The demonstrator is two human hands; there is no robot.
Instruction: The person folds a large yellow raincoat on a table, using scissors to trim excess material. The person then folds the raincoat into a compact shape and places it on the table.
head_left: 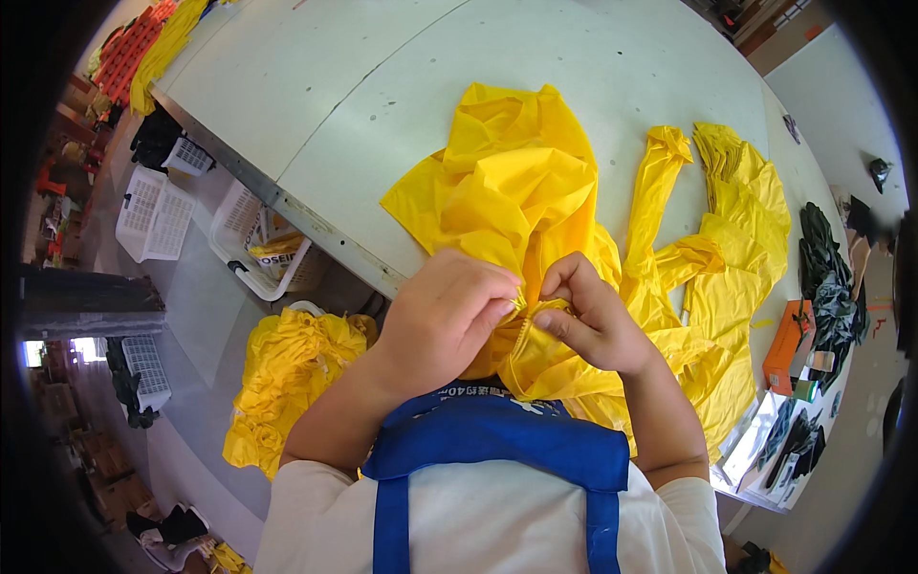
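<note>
A bright yellow garment [521, 191] of thin, shiny cloth lies crumpled on the pale table, and its near part hangs over the table's edge toward me. My left hand [445, 311] is closed, thumb and forefinger pinching a gathered edge of this cloth. Close to its right, my right hand [595, 320] pinches another part of the same edge, fingers curled. A yellow zipper [521, 346] curves down just below the right thumb. The exact spot under the left fingertips is hidden.
More yellow garments [751, 249] lie stacked to the right. Beyond them are dark green cloth [824, 258] and an orange box [790, 346]. At left, below the table edge, stand white baskets [158, 215] and a yellow garment heap [287, 378]. The pale tabletop [382, 105] stretches away ahead.
</note>
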